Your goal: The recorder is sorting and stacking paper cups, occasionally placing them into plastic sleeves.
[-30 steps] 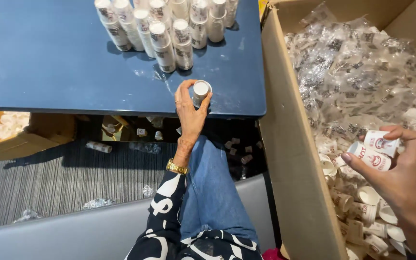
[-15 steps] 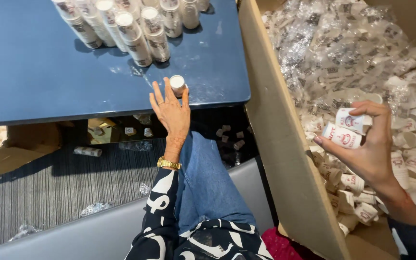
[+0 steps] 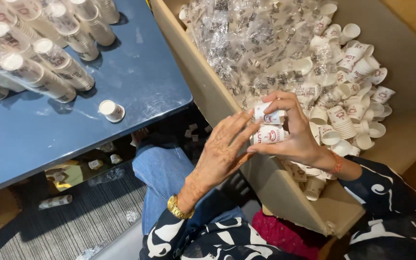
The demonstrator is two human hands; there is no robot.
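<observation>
Two small printed paper cups (image 3: 269, 126) sit over the near wall of the cardboard box (image 3: 208, 91), pinched between thumb and fingers of the right hand (image 3: 297, 132). The left hand (image 3: 225, 149) holds nothing; its fingers are extended and its fingertips meet the lower cup. Progress, as judged: tall stacks of nested cups (image 3: 39, 58) and one single inverted cup (image 3: 111, 110) already stand on the blue table (image 3: 136, 82). Much remains: the box holds many loose cups (image 3: 352, 115) and clear plastic wrappers (image 3: 251, 48).
</observation>
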